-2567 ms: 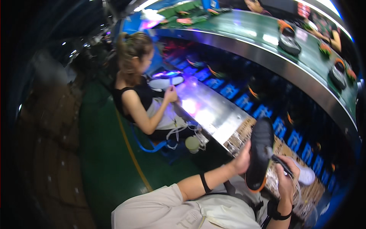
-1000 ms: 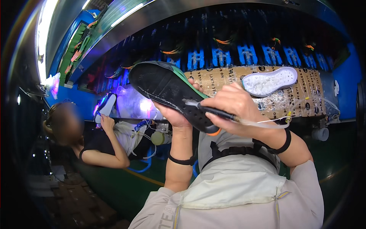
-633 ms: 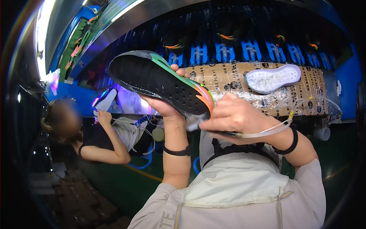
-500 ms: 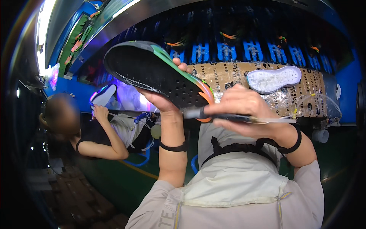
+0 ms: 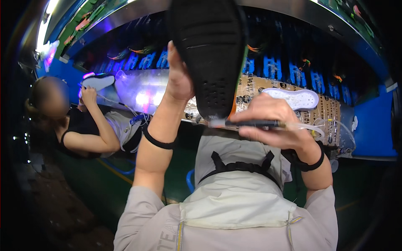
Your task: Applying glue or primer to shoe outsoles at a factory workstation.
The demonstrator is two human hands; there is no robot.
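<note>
My left hand (image 5: 181, 79) grips a shoe upper (image 5: 211, 62) by its side, the black underside turned toward me. Ridges cross the front part, small holes dot the part nearest me, and a green and orange edge runs along its right. Closed around a dark-handled brush (image 5: 255, 123), my right hand (image 5: 272, 117) has the pale bristles at the upper's near end. A clear tube trails from the back of the brush. Motion blurs the bristles, so I cannot tell how firmly they touch. To the right, a white shoe sole (image 5: 289, 98) lies hollow side up.
Printed cardboard (image 5: 255, 85) covers the bench under the sole. Behind it runs a dark channel with several blue racks (image 5: 274, 71) carrying orange-marked shoe parts. At left, a co-worker (image 5: 90, 129) handles another shoe part (image 5: 98, 82). A metal ledge (image 5: 293, 14) spans the far side.
The upper has swung from a slant to nearly upright, its toe pointing away from me. My right hand keeps the brush at the near end. The whole view has shifted slightly.
</note>
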